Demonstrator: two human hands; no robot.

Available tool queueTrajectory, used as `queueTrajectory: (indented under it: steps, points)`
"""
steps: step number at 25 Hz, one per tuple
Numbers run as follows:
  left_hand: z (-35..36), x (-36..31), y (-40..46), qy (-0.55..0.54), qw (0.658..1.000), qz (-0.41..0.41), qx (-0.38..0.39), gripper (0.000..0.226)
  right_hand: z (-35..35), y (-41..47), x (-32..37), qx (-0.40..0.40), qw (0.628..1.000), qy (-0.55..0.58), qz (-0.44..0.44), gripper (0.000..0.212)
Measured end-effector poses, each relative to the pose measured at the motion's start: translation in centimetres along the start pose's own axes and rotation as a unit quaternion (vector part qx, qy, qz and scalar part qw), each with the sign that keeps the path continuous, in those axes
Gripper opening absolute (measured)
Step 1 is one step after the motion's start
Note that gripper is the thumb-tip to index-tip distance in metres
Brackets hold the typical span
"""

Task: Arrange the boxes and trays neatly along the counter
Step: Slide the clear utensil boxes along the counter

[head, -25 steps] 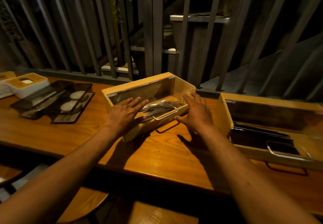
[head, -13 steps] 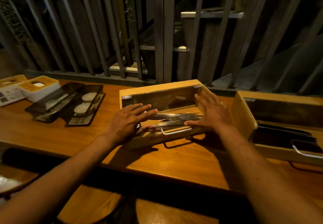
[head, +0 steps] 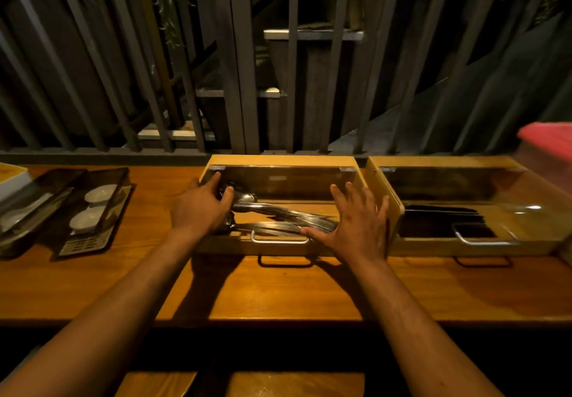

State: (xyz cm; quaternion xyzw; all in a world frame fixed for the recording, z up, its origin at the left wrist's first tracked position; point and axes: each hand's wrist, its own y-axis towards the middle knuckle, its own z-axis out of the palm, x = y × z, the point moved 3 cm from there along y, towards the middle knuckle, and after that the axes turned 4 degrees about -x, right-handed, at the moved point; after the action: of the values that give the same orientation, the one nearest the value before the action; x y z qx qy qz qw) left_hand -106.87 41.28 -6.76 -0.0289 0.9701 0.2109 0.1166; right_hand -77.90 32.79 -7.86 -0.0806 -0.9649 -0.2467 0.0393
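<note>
A wooden cutlery box (head: 280, 160) with a clear lid and a metal handle lies square to the counter's back edge, with metal cutlery (head: 278, 210) inside. My left hand (head: 201, 207) presses on its left end, fingers curled over the lid's corner. My right hand (head: 356, 223) lies flat with spread fingers on its right end. A second wooden box (head: 439, 162) with dark contents stands right beside it, almost touching. Further left sits a dark tray (head: 89, 241) holding two small white dishes.
The wooden counter (head: 278, 291) runs left to right with a grey slatted railing (head: 235, 71) behind it. A white container (head: 12, 176) peeks in at the far left, and a red-lidded tub (head: 548, 139) at the far right. Wooden stools (head: 291, 384) stand below the counter's front edge.
The middle box has turned from a slant to lie parallel with the counter's back edge, close against the right box. Both hands stayed on its ends, and the camera view shifted right.
</note>
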Motion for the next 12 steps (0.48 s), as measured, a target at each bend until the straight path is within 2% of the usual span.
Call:
queueTrajectory:
  steps: [5, 12]
  points:
    - [0.8, -1.4, 0.2, -0.007, 1.000, 0.006, 0.007, 0.063, -0.4, 0.8, -1.4, 0.011, 0.998, -0.054, -0.006, 0.113]
    - [0.8, -3.6, -0.1, -0.015, 0.999, 0.009, 0.027, 0.065, -0.4, 0.9, -3.0, 0.020, 0.999, -0.047, 0.014, 0.113]
